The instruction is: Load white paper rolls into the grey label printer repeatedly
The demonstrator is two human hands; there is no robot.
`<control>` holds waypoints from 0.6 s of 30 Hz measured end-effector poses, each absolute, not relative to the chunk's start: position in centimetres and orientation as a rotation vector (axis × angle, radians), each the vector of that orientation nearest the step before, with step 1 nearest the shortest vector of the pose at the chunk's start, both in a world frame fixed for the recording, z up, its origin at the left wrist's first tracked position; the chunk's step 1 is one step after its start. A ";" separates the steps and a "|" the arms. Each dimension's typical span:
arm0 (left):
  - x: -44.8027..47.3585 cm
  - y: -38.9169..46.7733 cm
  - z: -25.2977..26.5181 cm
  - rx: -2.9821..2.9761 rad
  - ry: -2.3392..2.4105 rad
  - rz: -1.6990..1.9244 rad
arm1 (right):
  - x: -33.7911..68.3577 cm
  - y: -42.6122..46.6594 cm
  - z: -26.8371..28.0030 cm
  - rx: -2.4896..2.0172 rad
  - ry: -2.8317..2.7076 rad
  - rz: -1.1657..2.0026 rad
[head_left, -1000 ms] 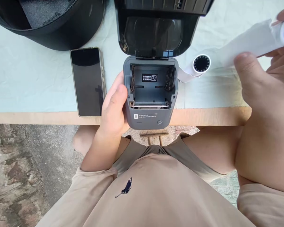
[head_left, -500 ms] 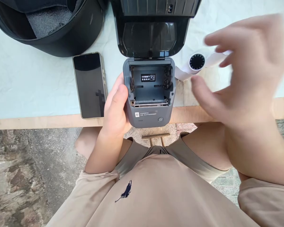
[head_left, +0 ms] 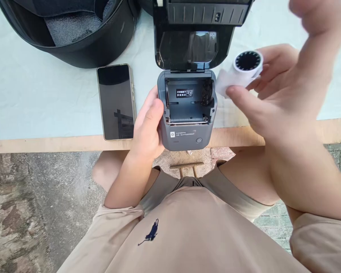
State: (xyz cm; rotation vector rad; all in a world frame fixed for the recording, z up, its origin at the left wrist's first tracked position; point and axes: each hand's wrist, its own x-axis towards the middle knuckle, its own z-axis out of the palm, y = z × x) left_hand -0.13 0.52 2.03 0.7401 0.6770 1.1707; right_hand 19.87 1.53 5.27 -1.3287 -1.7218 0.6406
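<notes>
My left hand (head_left: 149, 131) grips the left side of a dark grey label printer (head_left: 184, 136), thumb on its rim. The printer's black lid (head_left: 191, 47) is flipped up and back, and its paper bay (head_left: 187, 102) shows bare inside, with a small black label on the back wall. To the right, my right hand (head_left: 284, 87) pinches a white paper roll (head_left: 238, 76) between thumb and fingers, the free paper end hanging toward the printer. The roll's dark, toothed core faces me. One raised finger of that hand is cut off by the frame edge.
A smartphone (head_left: 116, 102) with a dark screen lies left of the printer. Behind it stands an open black zippered case (head_left: 82, 49) with grey padding. The table's wooden front edge (head_left: 59, 145) runs just above my knees.
My right hand has closed on the paper roll and lifted it slightly from where it lay. The printer, phone and case appear shifted a little to the right in view.
</notes>
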 end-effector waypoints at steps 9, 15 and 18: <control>0.1 0.3 2.5 0.685 0.681 1.168 | 19.4 2.1 8.4 -1.274 -0.912 1.684; 0.4 0.4 2.0 0.753 0.713 1.205 | 18.5 1.0 8.4 -1.251 -1.268 1.319; 0.3 0.5 1.5 0.757 0.677 1.208 | 18.2 0.4 8.0 -1.153 -1.684 0.862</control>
